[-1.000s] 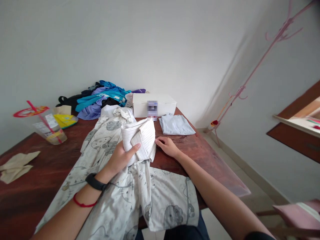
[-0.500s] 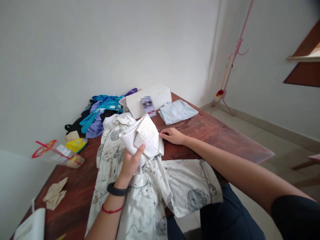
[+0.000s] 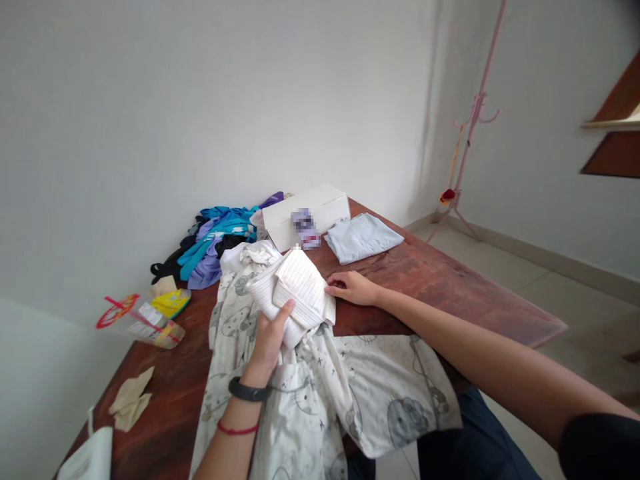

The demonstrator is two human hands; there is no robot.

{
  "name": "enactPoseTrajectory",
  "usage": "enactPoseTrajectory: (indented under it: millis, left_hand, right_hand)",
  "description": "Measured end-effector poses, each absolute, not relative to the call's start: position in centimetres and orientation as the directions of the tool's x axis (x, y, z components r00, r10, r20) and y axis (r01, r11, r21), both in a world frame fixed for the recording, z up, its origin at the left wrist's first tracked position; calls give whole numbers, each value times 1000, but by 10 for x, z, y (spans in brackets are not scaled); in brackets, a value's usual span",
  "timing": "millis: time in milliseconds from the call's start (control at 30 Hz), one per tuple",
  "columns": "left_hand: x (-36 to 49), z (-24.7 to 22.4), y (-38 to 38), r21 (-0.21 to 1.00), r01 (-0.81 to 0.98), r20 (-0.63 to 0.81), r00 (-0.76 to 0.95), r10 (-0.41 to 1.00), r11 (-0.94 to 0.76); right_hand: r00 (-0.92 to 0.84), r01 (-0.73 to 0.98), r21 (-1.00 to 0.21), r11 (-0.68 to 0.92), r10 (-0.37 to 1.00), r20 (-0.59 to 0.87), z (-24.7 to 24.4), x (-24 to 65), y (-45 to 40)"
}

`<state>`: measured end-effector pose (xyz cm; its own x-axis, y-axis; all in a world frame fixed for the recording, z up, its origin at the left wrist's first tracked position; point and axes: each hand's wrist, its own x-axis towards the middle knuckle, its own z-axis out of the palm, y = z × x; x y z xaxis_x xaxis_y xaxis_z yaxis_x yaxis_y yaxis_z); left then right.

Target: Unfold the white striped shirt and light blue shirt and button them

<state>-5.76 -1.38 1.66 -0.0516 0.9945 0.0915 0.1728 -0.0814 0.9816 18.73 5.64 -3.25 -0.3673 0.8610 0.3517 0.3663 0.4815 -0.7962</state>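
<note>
My left hand (image 3: 273, 333) is closed on a folded white ribbed garment (image 3: 300, 287), thumb on top and fingers hidden beneath it. At the garment's right edge, the fingertips of my right hand (image 3: 355, 289) pinch the fabric, with the hand low over the wooden table. Under both lies a white garment printed with grey cartoon cats (image 3: 395, 387), spread and wrinkled, with one part hanging over the table's near edge.
A white box (image 3: 320, 207) and a folded light-blue cloth (image 3: 365, 237) lie behind the hands. Left are piled blue and black clothes (image 3: 215, 240), a plastic cup with straw (image 3: 160, 328), a yellow packet (image 3: 171, 303) and a crumpled tissue (image 3: 131, 399). A pink coat stand (image 3: 467, 140) stands beyond the table.
The whole view has shifted, so everything appears slightly lower and further right. Both hands keep nearly the same hold on the white ribbed garment.
</note>
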Motion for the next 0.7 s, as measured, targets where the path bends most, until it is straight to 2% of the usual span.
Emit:
enactPoseTrajectory:
  millis: [200, 433, 700]
  left_hand:
    - [-52, 22, -16, 996, 85, 24, -96, 995, -16]
    - [-57, 18, -17, 1000, 18, 25, -83, 996, -24]
    - [-62, 12, -16, 999, 50, 24, -87, 996, -20]
  right_hand:
    - [-369, 340, -812, 473, 862, 348, -30, 187, 54]
    - [-385, 394, -784, 479, 861, 333, -28, 186, 52]
    - [-370, 408, -773, 486, 862, 347, -30, 185, 47]
